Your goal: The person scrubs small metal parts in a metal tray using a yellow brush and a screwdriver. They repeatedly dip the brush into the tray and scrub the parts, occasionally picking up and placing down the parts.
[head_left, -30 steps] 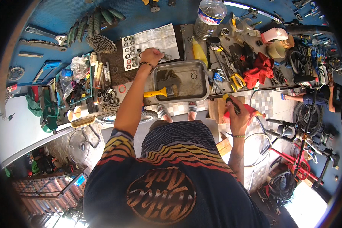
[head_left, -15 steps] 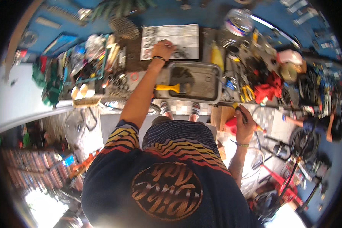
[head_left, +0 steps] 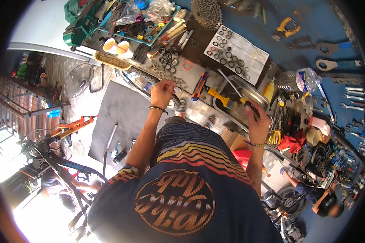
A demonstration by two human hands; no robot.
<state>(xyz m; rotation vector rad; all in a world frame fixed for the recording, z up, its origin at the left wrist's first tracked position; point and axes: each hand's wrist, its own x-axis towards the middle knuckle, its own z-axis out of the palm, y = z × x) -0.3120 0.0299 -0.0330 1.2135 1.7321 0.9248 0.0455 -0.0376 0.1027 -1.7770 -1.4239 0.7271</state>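
My left hand (head_left: 162,94) is raised near the bench's front edge, its thumb and fingertips pinched together. Whatever lies between those fingertips, if anything, is too small to make out. My right hand (head_left: 258,122) is wrapped round the yellow-and-black handle of a screwdriver (head_left: 231,84), whose long metal shaft points up and left over a grey tray (head_left: 251,91). By the tray's near left side lie a yellow-handled brush (head_left: 218,95) and an orange-and-blue utility knife (head_left: 199,86). Beyond the tray, a white paper sheet (head_left: 253,56) carries several dark rings and bearings.
Loose bearings (head_left: 168,60), a chain (head_left: 166,73) and an orange ring (head_left: 187,65) lie on the bench left of the tray. A cassette (head_left: 207,14) sits behind. Rightward are a plastic bottle (head_left: 308,79) and red cloth (head_left: 293,141). Another person (head_left: 312,198) is at lower right.
The view has turned. My left hand has come back from the paper sheet toward the bench's front edge. My right hand has risen from beside the bench to the tray with the screwdriver.
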